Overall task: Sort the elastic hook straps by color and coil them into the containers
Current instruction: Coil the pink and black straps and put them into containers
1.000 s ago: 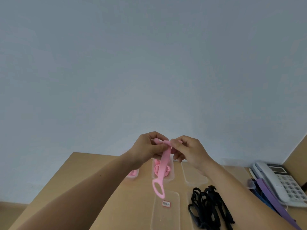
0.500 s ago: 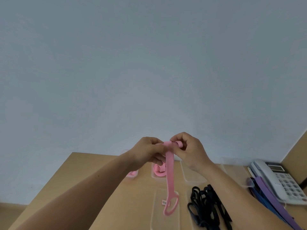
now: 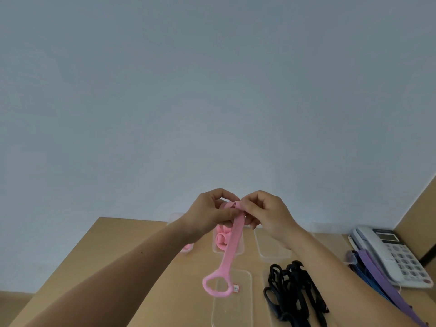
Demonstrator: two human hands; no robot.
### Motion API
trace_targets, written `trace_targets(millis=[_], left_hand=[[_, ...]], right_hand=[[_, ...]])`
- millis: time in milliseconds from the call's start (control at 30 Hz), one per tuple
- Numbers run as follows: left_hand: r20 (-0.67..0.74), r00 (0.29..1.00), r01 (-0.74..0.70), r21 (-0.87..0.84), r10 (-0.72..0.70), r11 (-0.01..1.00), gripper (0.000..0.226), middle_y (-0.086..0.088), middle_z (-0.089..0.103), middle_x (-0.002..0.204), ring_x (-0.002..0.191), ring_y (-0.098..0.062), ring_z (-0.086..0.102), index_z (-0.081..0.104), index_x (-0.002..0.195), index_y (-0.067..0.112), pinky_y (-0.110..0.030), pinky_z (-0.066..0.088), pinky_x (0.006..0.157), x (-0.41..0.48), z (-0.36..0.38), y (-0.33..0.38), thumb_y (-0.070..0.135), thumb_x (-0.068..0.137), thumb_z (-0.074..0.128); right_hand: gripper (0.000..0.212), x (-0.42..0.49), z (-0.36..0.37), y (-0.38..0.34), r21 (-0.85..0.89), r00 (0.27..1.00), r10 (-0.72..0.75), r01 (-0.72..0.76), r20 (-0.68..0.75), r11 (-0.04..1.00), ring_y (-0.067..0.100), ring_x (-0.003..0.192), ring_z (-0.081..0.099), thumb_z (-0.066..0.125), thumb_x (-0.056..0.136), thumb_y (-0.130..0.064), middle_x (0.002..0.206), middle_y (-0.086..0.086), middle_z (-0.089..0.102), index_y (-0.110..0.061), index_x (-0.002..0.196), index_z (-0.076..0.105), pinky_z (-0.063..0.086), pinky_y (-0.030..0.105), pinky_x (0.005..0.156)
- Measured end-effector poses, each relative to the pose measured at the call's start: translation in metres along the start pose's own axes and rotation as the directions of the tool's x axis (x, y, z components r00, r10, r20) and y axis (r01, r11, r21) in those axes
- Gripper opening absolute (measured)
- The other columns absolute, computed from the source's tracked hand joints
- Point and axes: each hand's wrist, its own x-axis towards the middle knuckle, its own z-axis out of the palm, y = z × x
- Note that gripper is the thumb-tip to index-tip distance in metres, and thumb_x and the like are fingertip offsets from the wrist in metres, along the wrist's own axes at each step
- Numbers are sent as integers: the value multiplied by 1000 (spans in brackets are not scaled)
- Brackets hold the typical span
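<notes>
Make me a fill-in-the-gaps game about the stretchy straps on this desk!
1. The left hand and right hand pinch the held strap, whose colour is ____.
2. The strap pile lying on the table is ____.
3. The top strap lying against the white telephone is ____.

Missing words: pink, black, purple.

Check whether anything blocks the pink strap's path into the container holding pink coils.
Nothing visible blocks it. The left hand and right hand pinch the pink strap above the table; the clear container with pink coils sits below them, partly hidden by the left hand.
</notes>
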Motion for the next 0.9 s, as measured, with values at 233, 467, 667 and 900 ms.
trace_targets(millis=[233, 467, 667, 900], left_hand=[[58, 992, 115, 4, -115, 993, 28, -26, 73, 95, 89, -45, 69, 56, 110, -5, -56, 55, 88, -1, -2, 1, 7, 89, 69], [128, 980, 169, -113, -155, 979, 16, -24, 66, 93, 86, -40, 67, 56, 84, 6, -44, 57, 81, -2, -8, 6, 19, 87, 63], [33, 996, 89, -124, -85, 988, 22, -27, 70, 96, 84, -34, 69, 62, 106, 0, -39, 59, 73, -2, -7, 4, 10, 89, 72], [-23, 998, -56, 15, 57, 998, 20, -14, 67, 90, 95, -43, 69, 68, 94, 8, -51, 58, 88, -4, -5, -4, 4, 79, 80]], right_hand=[[13, 1, 5, 2, -55, 991, -76, 70, -111, 996, 11, 63, 61, 82, 78, -27, 76, 2, 68, -26, 82, 70, 49, 23, 61], [19, -1, 4, 5, -84, 990, -126, 120, -67, 989, 0, 72, 57, 82, 78, -20, 81, -12, 64, -30, 88, 69, 46, 11, 67], [12, -3, 0, 3, 83, 998, -48, 45, 38, 996, 20, 72, 67, 74, 87, -15, 87, 2, 70, -14, 97, 68, 55, 30, 65], [24, -2, 4, 4, 70, 998, 57, -60, 33, 996, 21, 67, 67, 73, 87, -30, 74, 9, 71, -8, 95, 67, 52, 27, 60]])
